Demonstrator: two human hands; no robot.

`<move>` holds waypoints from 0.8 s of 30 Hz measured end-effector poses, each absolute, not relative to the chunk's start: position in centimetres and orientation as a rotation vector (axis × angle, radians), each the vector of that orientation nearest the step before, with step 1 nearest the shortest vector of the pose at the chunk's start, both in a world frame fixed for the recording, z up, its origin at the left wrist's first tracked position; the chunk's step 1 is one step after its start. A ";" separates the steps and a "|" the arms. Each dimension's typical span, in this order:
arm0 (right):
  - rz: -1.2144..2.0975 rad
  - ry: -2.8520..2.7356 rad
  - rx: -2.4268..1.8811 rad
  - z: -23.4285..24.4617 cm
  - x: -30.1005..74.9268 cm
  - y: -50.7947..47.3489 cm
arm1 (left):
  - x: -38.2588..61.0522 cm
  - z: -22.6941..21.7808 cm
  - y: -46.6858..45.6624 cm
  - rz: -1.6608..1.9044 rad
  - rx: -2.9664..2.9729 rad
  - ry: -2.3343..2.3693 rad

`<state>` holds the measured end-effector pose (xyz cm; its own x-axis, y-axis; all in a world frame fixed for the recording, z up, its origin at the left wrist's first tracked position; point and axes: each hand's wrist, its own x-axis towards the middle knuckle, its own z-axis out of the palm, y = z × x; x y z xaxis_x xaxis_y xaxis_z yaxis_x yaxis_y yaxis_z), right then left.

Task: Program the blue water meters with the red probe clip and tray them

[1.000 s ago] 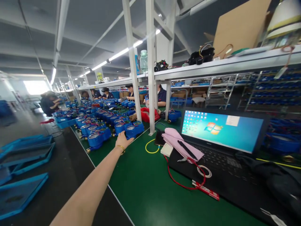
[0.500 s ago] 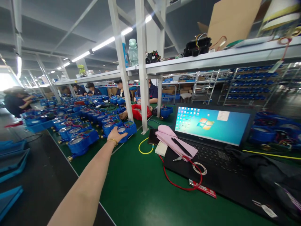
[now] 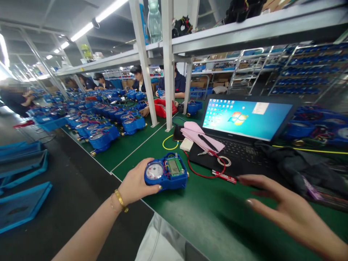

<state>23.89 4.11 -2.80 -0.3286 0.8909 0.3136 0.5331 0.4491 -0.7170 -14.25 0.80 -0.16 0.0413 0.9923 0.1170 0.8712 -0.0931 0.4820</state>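
Note:
My left hand [image 3: 135,184] grips a blue water meter [image 3: 166,172] by its left end, holding it just above the green bench [image 3: 190,214] near the front edge. The meter shows a round dial and a small green display on top. My right hand [image 3: 282,210] hovers open at the lower right, fingers stretched toward the meter, holding nothing. Between the two hands, a red cable [image 3: 202,174] runs across the green mat.
An open laptop [image 3: 244,121] stands behind, with a pink cloth [image 3: 199,136], a white box [image 3: 186,144] and a yellow cable [image 3: 168,145] beside it. Several blue meters [image 3: 104,136] line the bench at left. Other people sit further back. Blue trays [image 3: 21,181] lie on the floor.
My left hand has pulled a blue meter from the far row back to the near bench edge. My right hand has come into view, open. The camera has tilted down.

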 end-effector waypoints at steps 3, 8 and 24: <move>0.874 -2.232 -0.963 -1.0 19.0 4.4 | -11.3 -0.4 -1.4 0.603 2.064 1.794; 0.991 -2.324 -0.808 0.1 14.8 5.0 | -9.6 0.1 -2.6 0.636 2.069 1.659; 1.331 -1.944 -0.638 -0.5 14.4 4.7 | -6.4 2.2 0.8 0.938 1.944 1.705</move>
